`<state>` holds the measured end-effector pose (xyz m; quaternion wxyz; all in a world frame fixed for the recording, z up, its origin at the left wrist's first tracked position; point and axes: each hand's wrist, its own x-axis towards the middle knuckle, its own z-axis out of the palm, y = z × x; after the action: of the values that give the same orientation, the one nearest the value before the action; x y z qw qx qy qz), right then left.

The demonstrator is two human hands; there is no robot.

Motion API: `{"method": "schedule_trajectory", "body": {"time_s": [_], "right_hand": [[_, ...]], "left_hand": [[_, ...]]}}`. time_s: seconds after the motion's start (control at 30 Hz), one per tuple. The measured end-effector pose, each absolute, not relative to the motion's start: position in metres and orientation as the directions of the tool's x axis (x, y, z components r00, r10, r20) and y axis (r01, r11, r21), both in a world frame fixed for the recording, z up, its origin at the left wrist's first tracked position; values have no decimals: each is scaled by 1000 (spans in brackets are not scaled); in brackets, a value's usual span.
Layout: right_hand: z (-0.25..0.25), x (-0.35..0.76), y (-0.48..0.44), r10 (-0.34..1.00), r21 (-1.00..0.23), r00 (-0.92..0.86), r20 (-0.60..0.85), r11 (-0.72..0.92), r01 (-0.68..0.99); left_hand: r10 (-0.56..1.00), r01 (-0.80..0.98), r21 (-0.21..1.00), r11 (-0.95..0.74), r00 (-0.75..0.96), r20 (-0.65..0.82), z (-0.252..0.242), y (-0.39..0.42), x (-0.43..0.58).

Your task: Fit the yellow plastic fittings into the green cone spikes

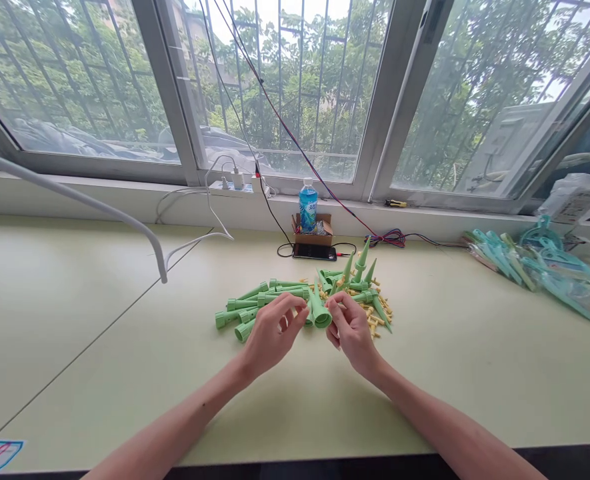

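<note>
A light green hollow plastic spike [321, 312] is at the table's middle, its round open end facing me and its tip pointing away. My right hand [353, 331] is closed in a pinch at its right side, thumb and index at the rim; the other fingers are curled below. To the left, my left hand [275, 330] has its fingers bent and loosely apart, tips close to the spike. Several similar green spikes [245, 303] lie beyond and left of it. Behind my right hand, more green spikes [362, 263] stick upward among small yellow plastic pieces [377, 320].
Behind the pile are a phone [315, 252] and a small cardboard box [325, 235] with a blue bottle [308, 207]. Cables [392, 237] run toward the window. Bagged teal plastic items [539, 260] lie at right. A white curved tube [125, 217] reaches in from the left.
</note>
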<state>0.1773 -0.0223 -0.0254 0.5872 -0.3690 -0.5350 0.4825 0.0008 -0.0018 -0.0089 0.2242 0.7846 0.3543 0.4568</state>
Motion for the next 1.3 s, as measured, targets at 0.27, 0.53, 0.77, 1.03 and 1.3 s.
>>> {"method": "schedule_trajectory", "body": {"time_s": [0.27, 0.53, 0.77, 1.03, 1.3], "right_hand": [[-34, 180, -20, 912, -907, -87, 400, 408, 103], [-36, 180, -18, 923, -911, -106, 371, 383, 150], [-33, 179, -20, 947, -937, -104, 304, 317, 145], [-31, 178, -21, 965, -966, -105, 242, 249, 63], [-22, 174, -21, 989, -995, -130, 76, 67, -74]], "left_hand": [[820, 199, 930, -309, 551, 154, -5, -3, 2], [810, 219, 924, -313, 569, 139, -11, -2, 0], [762, 334, 718, -611, 494, 419, -20, -3, 2], [623, 351, 519, -779, 522, 582, -28, -2, -1], [457, 442, 223, -869, 545, 703, -28, 3, -5]]}}
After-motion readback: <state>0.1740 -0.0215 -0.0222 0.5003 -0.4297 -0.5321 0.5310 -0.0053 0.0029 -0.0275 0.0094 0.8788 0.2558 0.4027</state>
